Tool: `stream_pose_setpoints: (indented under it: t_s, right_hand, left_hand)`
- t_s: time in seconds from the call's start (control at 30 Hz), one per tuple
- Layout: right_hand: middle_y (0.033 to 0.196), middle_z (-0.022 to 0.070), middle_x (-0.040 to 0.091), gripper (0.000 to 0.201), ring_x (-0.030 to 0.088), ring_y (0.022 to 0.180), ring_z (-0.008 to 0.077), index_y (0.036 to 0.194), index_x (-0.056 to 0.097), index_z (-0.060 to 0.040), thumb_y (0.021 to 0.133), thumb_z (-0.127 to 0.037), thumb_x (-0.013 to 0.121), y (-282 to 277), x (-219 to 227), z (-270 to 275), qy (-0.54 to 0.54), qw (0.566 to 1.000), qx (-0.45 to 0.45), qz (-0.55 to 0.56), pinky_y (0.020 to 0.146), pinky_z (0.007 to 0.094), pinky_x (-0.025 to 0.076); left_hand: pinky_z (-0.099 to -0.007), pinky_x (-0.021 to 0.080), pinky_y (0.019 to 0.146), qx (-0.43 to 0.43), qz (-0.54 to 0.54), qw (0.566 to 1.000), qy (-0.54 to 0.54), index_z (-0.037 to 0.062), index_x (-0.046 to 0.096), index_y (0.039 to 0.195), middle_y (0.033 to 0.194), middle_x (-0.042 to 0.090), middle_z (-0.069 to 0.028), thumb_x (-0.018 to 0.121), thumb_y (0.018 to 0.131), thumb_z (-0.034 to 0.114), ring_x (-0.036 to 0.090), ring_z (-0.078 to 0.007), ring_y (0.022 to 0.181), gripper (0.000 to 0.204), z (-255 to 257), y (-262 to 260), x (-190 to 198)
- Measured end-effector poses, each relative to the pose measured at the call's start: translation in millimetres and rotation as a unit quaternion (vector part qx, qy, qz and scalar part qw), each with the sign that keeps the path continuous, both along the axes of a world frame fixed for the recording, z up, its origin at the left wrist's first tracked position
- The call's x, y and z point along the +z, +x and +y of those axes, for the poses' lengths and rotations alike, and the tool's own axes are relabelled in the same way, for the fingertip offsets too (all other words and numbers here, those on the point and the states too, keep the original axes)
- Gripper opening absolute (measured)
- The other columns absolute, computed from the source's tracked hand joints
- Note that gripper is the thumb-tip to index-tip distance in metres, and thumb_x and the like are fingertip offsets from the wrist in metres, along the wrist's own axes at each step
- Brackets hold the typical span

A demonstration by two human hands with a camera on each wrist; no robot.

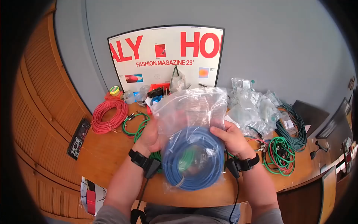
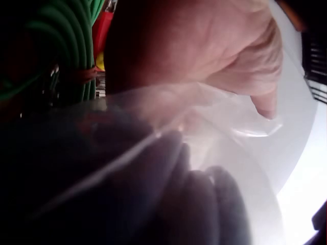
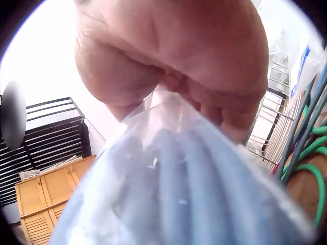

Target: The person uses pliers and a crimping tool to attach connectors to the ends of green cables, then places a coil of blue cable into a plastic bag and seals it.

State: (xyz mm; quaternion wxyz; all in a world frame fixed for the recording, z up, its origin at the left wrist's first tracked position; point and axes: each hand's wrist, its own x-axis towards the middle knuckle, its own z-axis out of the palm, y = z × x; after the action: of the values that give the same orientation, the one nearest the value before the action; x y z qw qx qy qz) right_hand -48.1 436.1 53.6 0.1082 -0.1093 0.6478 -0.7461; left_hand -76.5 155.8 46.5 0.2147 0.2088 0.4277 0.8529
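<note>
A clear plastic zip bag point(image 1: 195, 100) with a coil of blue cable point(image 1: 172, 160) inside is held up over the front of the table. My left hand point(image 1: 149, 137) grips the bag's left edge, its fingers mostly hidden behind the plastic. On the opposite edge my right hand point(image 1: 234, 140) pinches the bag, thumb on the front face near the top of the coil. The right wrist view shows the bag's edge point(image 3: 166, 104) gathered between thumb and fingers. In the left wrist view the thin plastic point(image 2: 245, 153) lies against the palm.
Red cable point(image 1: 108, 115) lies coiled at the left, beside green cable point(image 1: 128, 128). Behind the bag stands a red bin point(image 1: 158, 87) with tools. Empty plastic bags point(image 1: 248, 106) pile up at the right, near dark green cable point(image 1: 298, 134) and a bright green coil point(image 1: 278, 153). A poster point(image 1: 164, 48) leans on the wall.
</note>
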Motion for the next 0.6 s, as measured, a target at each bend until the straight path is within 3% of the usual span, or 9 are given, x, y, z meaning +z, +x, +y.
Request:
stream_pose_setpoints:
  t_s: [0.03,0.17,0.23,0.27,0.33,0.37,0.47,0.53,0.6]
  right_hand:
    - [0.118,0.0054,0.064,0.04,0.06,0.101,0.0118,0.129,0.055,-0.0013,0.093,-0.017,0.066,-7,-5,1,-0.02,0.999,0.015,-0.03,0.091,0.0279,0.047]
    - [0.12,0.006,0.063,0.041,0.06,0.105,0.0131,0.133,0.052,-0.0016,0.095,-0.014,0.062,-18,-13,-4,-0.063,0.998,0.024,-0.016,0.093,0.0282,0.047]
    - [0.12,0.0058,0.062,0.041,0.059,0.106,0.0135,0.133,0.052,-0.0018,0.095,-0.014,0.062,-22,-31,1,-0.06,0.998,0.004,-0.028,0.094,0.0287,0.047]
    - [0.12,0.0057,0.062,0.04,0.059,0.107,0.0139,0.132,0.052,-0.0021,0.095,-0.013,0.062,-27,-41,0,-0.055,0.998,-0.02,-0.038,0.094,0.0292,0.047]
    - [0.119,0.0052,0.062,0.039,0.059,0.106,0.0141,0.132,0.053,-0.0025,0.095,-0.012,0.061,-29,-47,3,-0.093,0.993,-0.016,-0.066,0.094,0.03,0.047]
    - [0.117,0.0047,0.063,0.039,0.06,0.105,0.0139,0.132,0.053,-0.0027,0.095,-0.011,0.06,-27,-42,1,-0.092,0.994,-0.009,-0.061,0.093,0.0297,0.048]
    - [0.116,0.0047,0.063,0.039,0.06,0.104,0.014,0.132,0.053,-0.003,0.094,-0.009,0.061,-30,-41,4,-0.099,0.991,-0.037,-0.078,0.091,0.0298,0.049]
    - [0.114,0.0056,0.063,0.04,0.062,0.1,0.0148,0.132,0.053,-0.0032,0.093,-0.007,0.061,-35,-43,8,-0.084,0.992,-0.034,-0.091,0.088,0.0306,0.05]
    - [0.112,0.0071,0.064,0.04,0.064,0.096,0.0163,0.132,0.053,-0.0038,0.092,-0.004,0.061,-34,-40,1,-0.155,0.984,-0.027,-0.077,0.086,0.0318,0.052]
  left_hand:
    - [-0.0483,0.031,0.113,-0.013,0.028,0.998,0.054,0.0007,0.033,0.147,0.149,0.039,-0.0179,0.047,0.087,0.07,0.04,-0.0322,0.135,0.093,1,-2,-9]
    - [-0.0503,0.031,0.112,-0.067,0.06,0.994,0.062,0.0026,0.034,0.147,0.147,0.042,-0.0169,0.055,0.091,0.058,0.043,-0.0321,0.133,0.082,-7,-11,-27]
    - [-0.0452,0.035,0.11,0.044,0.099,0.988,-0.106,0.0034,0.034,0.147,0.146,0.044,-0.0149,0.066,0.091,0.037,0.047,-0.0293,0.13,0.073,-6,-9,-28]
    - [-0.0452,0.035,0.11,0.065,0.089,0.987,-0.116,0.0034,0.034,0.147,0.146,0.044,-0.0149,0.066,0.091,0.037,0.047,-0.0293,0.13,0.073,-10,-4,-26]
    - [-0.0325,0.04,0.105,0.074,-0.011,0.993,-0.094,0.0026,0.042,0.142,0.133,0.056,-0.0065,0.066,0.09,0.009,0.052,-0.0169,0.122,0.058,-9,5,-16]
    - [-0.0333,0.044,0.101,0.076,0.031,0.984,-0.158,0.0045,0.036,0.146,0.135,0.056,-0.0119,0.063,0.091,0.008,0.055,-0.0185,0.117,0.061,-8,8,-12]
    - [-0.0337,0.044,0.101,0.092,0.029,0.975,-0.2,0.0046,0.037,0.145,0.131,0.059,-0.0137,0.063,0.091,0.006,0.057,-0.0184,0.114,0.06,-6,15,-16]
    - [-0.0346,0.045,0.1,0.097,0.033,0.98,-0.17,0.0047,0.039,0.144,0.129,0.06,-0.0149,0.064,0.09,0.005,0.06,-0.0208,0.112,0.06,-5,15,-22]
    - [-0.0363,0.046,0.099,0.095,0.031,0.985,-0.138,0.005,0.041,0.143,0.129,0.06,-0.0159,0.063,0.09,0.004,0.06,-0.0232,0.113,0.058,-11,12,-29]
